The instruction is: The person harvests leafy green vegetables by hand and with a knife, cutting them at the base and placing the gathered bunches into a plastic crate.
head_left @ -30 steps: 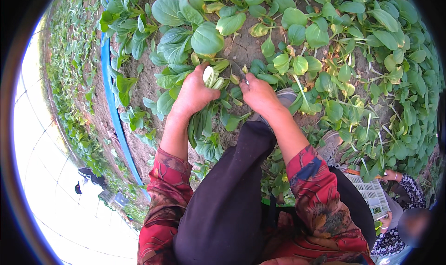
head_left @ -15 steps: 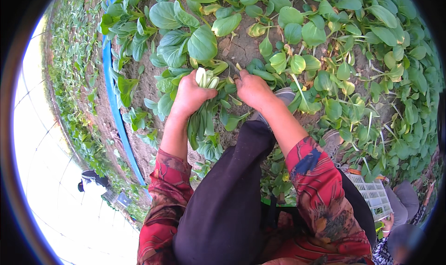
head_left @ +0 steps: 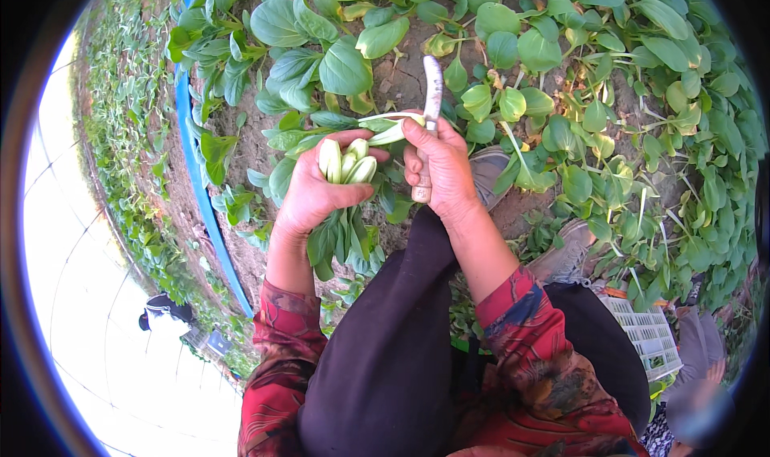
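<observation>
The view looks from the person's head, steeply down over the knee (head_left: 377, 321) onto the soil bed (head_left: 405, 74). It faces the left hand (head_left: 319, 188) and right hand (head_left: 443, 168) from near above. The wide round lens bends the blue strip (head_left: 207, 208) at the bed's left edge and reaches a crate (head_left: 646, 338) farther off, toward the near right corner.

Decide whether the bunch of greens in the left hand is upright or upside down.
Upside down: the pale stem ends face up toward the camera from the left hand, while the green leaves hang below.
</observation>
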### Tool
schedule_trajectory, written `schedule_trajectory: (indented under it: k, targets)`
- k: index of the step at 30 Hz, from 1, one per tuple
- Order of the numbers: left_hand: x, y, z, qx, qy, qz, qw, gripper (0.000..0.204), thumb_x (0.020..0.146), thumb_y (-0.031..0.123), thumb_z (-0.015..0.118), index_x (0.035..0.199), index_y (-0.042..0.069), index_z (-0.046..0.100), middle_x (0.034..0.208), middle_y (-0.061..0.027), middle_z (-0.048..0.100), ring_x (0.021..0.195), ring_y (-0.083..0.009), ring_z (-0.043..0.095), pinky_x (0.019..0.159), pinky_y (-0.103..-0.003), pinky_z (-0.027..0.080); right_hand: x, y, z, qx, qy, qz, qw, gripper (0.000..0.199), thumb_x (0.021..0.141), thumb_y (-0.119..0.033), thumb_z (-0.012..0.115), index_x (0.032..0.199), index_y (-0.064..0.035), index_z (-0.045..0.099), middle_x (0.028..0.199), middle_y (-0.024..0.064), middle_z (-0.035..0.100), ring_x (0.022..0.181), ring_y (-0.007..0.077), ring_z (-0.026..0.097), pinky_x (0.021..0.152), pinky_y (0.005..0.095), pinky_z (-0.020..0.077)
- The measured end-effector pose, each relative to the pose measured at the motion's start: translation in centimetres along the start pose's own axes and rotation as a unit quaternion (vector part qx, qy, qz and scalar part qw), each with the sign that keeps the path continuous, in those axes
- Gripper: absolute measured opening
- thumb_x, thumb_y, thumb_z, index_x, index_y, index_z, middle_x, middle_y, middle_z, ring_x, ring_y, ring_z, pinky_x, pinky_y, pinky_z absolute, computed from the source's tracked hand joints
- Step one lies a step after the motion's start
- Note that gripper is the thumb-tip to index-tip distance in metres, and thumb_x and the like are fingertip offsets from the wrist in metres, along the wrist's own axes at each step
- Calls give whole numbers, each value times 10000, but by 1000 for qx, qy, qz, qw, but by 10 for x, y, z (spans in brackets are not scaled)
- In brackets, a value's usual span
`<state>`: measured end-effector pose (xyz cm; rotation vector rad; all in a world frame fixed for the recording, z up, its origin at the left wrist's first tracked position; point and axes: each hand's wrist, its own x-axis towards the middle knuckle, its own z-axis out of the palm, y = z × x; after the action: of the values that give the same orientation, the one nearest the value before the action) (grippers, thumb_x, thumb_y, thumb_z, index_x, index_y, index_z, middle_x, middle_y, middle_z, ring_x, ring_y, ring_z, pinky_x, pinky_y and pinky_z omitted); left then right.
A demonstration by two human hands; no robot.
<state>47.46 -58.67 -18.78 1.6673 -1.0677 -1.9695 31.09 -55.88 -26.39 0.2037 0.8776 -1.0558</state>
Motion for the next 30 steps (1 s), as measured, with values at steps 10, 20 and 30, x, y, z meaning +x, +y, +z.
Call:
schedule_trajectory:
  k: [10, 20, 30]
  targets:
    - [-19, 29, 24, -286, -102, 184, 935, 967, 497, 22, 717, 1347, -142, 285, 970, -306, 628, 503, -188, 582, 501, -249, 499, -58, -70, -63, 122, 107, -216, 963, 221, 864, -153, 659, 1033, -33, 584, 664, -6, 517, 408, 73, 413, 359, 220, 345]
    - [17, 30, 86, -97, -99, 97, 986, 705, 636, -67, 697, 1295, -33, 450, 1150, -156, 614, 1018, -184, 595, 857, -277, 490, -73, -57, -23, -95, 72, -262, 958, 196, 824, -100, 703, 957, 1, 601, 699, 7, 588, 436, 40, 454, 378, 189, 353]
    - [35, 17, 44, -230, -102, -42, 967, 521, 723, 79, 620, 1213, -53, 500, 1065, -200, 631, 872, -252, 663, 734, -340, 562, -30, -71, -15, -333, 63, -149, 929, 337, 857, -363, 662, 913, -34, 615, 619, -16, 539, 433, 52, 465, 360, 200, 363]
